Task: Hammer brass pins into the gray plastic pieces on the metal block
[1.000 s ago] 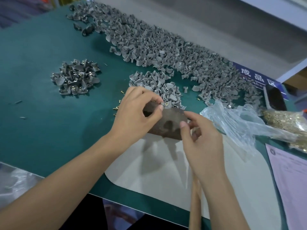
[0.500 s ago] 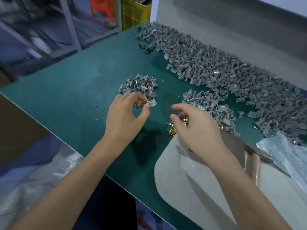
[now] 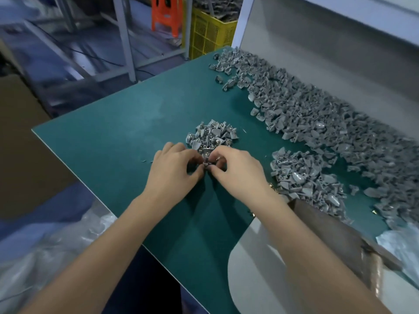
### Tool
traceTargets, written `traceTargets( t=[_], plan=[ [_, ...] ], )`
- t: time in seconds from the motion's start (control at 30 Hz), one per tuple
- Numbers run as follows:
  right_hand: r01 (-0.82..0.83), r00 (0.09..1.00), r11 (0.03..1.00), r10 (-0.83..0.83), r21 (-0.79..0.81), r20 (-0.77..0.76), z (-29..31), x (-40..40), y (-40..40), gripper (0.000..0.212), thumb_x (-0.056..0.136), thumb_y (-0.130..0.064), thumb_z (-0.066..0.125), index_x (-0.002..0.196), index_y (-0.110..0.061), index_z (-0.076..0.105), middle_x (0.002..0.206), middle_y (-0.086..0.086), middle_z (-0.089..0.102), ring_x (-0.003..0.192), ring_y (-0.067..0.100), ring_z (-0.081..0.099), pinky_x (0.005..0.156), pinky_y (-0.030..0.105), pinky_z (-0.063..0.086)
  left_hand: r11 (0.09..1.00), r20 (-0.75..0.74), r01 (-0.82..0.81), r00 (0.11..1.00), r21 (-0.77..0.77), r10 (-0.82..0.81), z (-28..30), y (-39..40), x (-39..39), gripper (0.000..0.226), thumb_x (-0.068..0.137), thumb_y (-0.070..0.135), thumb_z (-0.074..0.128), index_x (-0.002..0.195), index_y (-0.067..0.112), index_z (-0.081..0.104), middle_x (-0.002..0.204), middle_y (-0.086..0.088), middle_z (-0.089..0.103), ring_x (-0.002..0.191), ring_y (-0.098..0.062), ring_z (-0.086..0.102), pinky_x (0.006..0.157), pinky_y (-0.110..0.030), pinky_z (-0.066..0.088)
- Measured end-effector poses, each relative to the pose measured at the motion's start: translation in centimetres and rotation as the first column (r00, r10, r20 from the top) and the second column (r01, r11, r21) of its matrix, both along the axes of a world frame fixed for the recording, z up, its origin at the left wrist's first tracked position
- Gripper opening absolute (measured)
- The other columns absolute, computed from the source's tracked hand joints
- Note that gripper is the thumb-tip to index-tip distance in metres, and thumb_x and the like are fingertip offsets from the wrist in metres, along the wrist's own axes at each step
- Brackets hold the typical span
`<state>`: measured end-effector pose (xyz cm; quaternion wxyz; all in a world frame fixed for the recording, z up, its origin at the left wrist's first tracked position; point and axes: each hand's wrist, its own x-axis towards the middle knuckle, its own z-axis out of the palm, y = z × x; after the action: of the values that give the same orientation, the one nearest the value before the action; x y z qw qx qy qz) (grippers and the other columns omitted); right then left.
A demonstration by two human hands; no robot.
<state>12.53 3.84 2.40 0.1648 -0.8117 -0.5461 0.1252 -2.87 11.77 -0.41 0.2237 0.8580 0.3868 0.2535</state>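
Both hands now together, left hand (image 3: 174,171), right hand (image 3: 238,171), pinching gray piece (image 3: 206,164) between fingertips

small pile (image 3: 212,137) behind hands, metal block (image 3: 328,225) right

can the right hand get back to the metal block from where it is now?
Probably yes. The right hand, pinching a gray piece with the left hand, must free itself first; the metal block lies uncovered beside its forearm.

This was a factory assembly bench: heaps of gray plastic pieces (image 3: 317,123) covered a green work mat (image 3: 127,123), with a yellow parts crate (image 3: 210,35) at 12 o'clock.
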Motion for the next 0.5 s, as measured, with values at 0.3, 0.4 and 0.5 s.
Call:
traceTargets(
  t=[0.3,0.4,0.5],
  plan=[
    [0.214,0.977,0.966,-0.213,0.145,-0.025,2.9,5.2,-5.6,0.003,0.095,-0.037,0.069,0.093,-0.035,0.068,0.084,-0.021,0.067,0.082,0.004,0.064,0.072,0.033,0.052,0.988,0.188,0.151,0.972,-0.040,-0.141,0.3,-1.7,1.0,0.013,0.089,0.021,0.074,0.097,0.026,0.065,0.087,0.016,0.055,0.095,-0.013,0.048,0.086,-0.026,0.042],
    [0.312,0.949,0.929,-0.314,0.199,-0.019,3.1,7.2,-9.4,0.011,0.096,-0.034,0.069,0.086,-0.037,0.067,0.080,-0.022,0.066,0.080,0.002,0.064,0.068,0.031,0.049,0.939,0.107,0.329,0.942,-0.100,-0.319,0.4,-3.9,2.7,0.012,0.092,0.023,0.073,0.104,0.027,0.071,0.089,0.018,0.059,0.095,-0.006,0.049,0.083,-0.029,0.048],
    [0.343,0.938,0.903,-0.340,0.259,-0.058,2.5,7.5,-12.4,0.012,0.097,-0.033,0.068,0.086,-0.037,0.067,0.080,-0.019,0.067,0.071,0.000,0.059,0.064,0.031,0.046,0.912,0.008,0.386,0.921,-0.136,-0.389,0.5,-5.8,4.6,0.021,0.094,0.027,0.072,0.115,0.026,0.071,0.096,0.014,0.060,0.096,-0.008,0.049,0.084,-0.033,0.049]
  ],
)
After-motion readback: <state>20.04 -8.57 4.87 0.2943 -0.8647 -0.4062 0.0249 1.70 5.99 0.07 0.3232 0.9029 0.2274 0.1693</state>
